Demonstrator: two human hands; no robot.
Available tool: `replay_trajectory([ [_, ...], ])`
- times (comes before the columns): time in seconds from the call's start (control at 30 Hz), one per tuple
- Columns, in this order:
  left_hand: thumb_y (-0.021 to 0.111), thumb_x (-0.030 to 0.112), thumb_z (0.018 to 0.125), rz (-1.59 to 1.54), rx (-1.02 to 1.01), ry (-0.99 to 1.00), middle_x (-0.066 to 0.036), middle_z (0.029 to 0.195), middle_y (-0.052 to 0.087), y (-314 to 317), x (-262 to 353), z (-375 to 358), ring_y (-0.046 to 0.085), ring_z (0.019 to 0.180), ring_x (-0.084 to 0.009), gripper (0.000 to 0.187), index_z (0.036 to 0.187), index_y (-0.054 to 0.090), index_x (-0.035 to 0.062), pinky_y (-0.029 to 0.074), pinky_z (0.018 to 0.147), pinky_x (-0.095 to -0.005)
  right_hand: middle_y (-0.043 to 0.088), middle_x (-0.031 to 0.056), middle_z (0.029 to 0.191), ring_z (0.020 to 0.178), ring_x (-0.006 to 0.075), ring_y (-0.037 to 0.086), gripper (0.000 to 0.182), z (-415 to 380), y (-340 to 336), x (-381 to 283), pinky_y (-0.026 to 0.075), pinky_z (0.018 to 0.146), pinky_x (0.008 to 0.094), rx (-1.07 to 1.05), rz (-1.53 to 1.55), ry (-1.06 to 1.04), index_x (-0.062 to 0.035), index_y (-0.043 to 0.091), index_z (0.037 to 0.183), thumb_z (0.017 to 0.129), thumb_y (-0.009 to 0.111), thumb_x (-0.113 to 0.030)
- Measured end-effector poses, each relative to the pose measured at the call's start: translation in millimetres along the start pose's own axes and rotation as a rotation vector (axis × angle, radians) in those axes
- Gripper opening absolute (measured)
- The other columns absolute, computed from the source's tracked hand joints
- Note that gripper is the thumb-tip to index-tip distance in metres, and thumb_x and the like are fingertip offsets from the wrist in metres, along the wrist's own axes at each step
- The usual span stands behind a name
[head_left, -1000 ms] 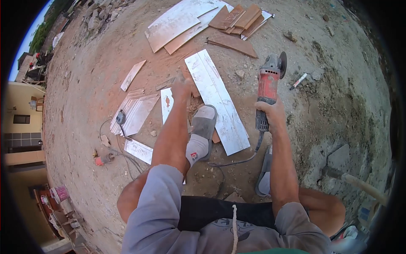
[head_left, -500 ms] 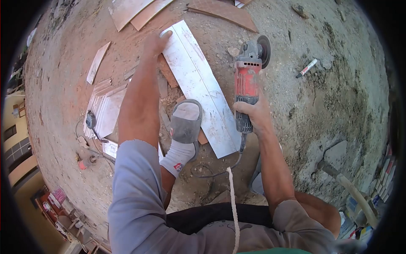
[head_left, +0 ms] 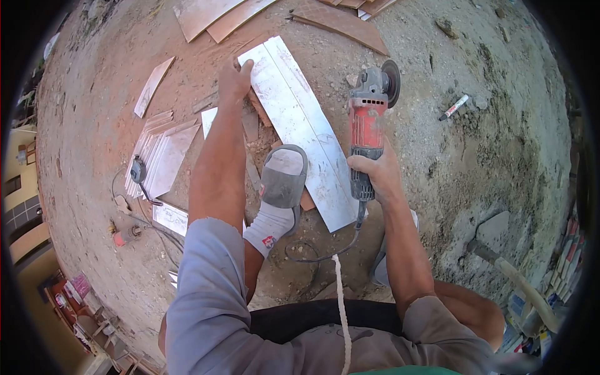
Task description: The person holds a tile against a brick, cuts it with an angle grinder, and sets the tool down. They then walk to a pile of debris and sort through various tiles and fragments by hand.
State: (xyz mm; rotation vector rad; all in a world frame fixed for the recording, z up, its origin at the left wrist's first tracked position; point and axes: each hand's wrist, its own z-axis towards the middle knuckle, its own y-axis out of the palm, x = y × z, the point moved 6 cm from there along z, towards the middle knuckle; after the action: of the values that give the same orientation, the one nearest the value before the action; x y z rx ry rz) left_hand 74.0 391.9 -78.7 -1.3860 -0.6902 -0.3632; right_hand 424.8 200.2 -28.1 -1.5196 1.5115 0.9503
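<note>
My left hand (head_left: 236, 80) grips the upper left corner of a long white tile (head_left: 300, 125), thumb on its top face. A thin dark line runs lengthwise along the tile. My right hand (head_left: 380, 170) is wrapped round the dark rear handle of a red and grey angle grinder (head_left: 367, 122), whose disc (head_left: 391, 84) points up and away from me, to the right of the tile. The grinder's cord hangs from its rear end. Beside the tile's left edge is my foot in a grey sandal (head_left: 282, 178).
Stacked tile pieces (head_left: 164, 156) with a tape measure (head_left: 138, 170) lie at left, near a second red tool (head_left: 127, 235). More tiles (head_left: 340, 25) are at the top. A marker (head_left: 454, 107) and a long-handled tool (head_left: 515, 275) lie at right.
The view has shifted a little, so the ground items appear further right. The tile's near end now sits slightly further left against the grinder. Both hands keep their holds.
</note>
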Motion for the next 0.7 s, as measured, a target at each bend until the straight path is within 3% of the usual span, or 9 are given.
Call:
replay_trajectory([
  [0.07, 0.065, 0.046, 0.084, 0.182, 0.262, -0.146, -0.026, 0.13, 0.055, -6.8, -13.4, -32.7, 0.051, 0.122, -0.0407, 0.071, 0.134, 0.05, -0.0011, 0.04, 0.102, -0.0454, 0.063, 0.0088, 0.098, 0.086, 0.0187, 0.062, 0.069, -1.1, -1.4, -4.3, 0.05, 0.08, 0.0322, 0.003, 0.016, -0.021, 0.0005, 0.055, 0.118, 0.058, 0.079, -0.022],
  [0.17, 0.067, 0.041, 0.084, 0.207, 0.187, 0.008, -0.02, 0.143, 0.043, -8.0, 9.9, -90.1, 0.041, 0.131, -0.0366, 0.068, 0.139, 0.047, 0.0058, 0.035, 0.106, -0.0486, 0.063, 0.0082, 0.094, 0.082, 0.0186, 0.063, 0.065, -9.3, -6.3, -7.7, 0.051, 0.076, 0.0319, 0.028, -0.036, 0.025, 0.0001, 0.056, 0.115, 0.058, 0.08, -0.022],
  [0.2, 0.067, 0.041, 0.084, 0.202, 0.192, 0.011, -0.02, 0.143, 0.043, -12.3, 19.1, -107.5, 0.041, 0.131, -0.0366, 0.068, 0.139, 0.047, 0.0058, 0.035, 0.106, -0.0486, 0.063, 0.0082, 0.093, 0.08, 0.0186, 0.063, 0.064, -10.7, -6.9, -8.9, 0.051, 0.074, 0.0318, 0.019, -0.005, 0.001, -0.0001, 0.056, 0.114, 0.058, 0.08, -0.022],
  [0.27, 0.068, 0.039, 0.082, 0.241, 0.016, 0.222, -0.018, 0.142, 0.045, -6.5, 47.8, -135.9, 0.039, 0.133, -0.0351, 0.068, 0.14, 0.046, 0.0118, 0.033, 0.108, -0.0461, 0.063, 0.0081, 0.092, 0.078, 0.0185, 0.063, 0.064, -18.4, -7.6, -13.9, 0.051, 0.073, 0.0318, 0.006, 0.021, -0.036, -0.0002, 0.056, 0.113, 0.058, 0.08, -0.022],
  [0.4, 0.063, 0.041, 0.084, 0.312, -0.065, 0.185, -0.021, 0.143, 0.044, -2.2, 51.5, -160.2, 0.041, 0.133, -0.0357, 0.066, 0.139, 0.047, 0.0091, 0.034, 0.109, -0.0445, 0.063, 0.0093, 0.091, 0.077, 0.0185, 0.063, 0.062, -40.2, -13.0, -22.5, 0.051, 0.072, 0.032, 0.035, 0.005, -0.036, 0.0012, 0.056, 0.111, 0.057, 0.08, -0.02],
  [0.5, 0.066, 0.034, 0.083, 0.32, -0.104, 0.212, -0.014, 0.144, 0.045, -5.6, 46.1, -159.8, 0.038, 0.136, -0.0317, 0.066, 0.142, 0.046, 0.014, 0.033, 0.109, -0.0466, 0.063, 0.0102, 0.091, 0.076, 0.0183, 0.063, 0.059, -52.5, -16.5, -28.0, 0.052, 0.07, 0.0313, 0.089, -0.061, -0.087, 0.0021, 0.057, 0.109, 0.058, 0.079, -0.018],
  [0.7, 0.063, 0.038, 0.084, 0.25, -0.307, 0.022, -0.018, 0.138, 0.052, -17.5, 34.7, -163.0, 0.047, 0.129, -0.0337, 0.061, 0.135, 0.053, 0.0057, 0.038, 0.107, -0.0413, 0.064, 0.0117, 0.089, 0.075, 0.0188, 0.063, 0.054, -77.5, -18.3, -31.5, 0.052, 0.069, 0.0316, 0.074, -0.01, -0.083, 0.0026, 0.058, 0.104, 0.057, 0.078, -0.017],
])
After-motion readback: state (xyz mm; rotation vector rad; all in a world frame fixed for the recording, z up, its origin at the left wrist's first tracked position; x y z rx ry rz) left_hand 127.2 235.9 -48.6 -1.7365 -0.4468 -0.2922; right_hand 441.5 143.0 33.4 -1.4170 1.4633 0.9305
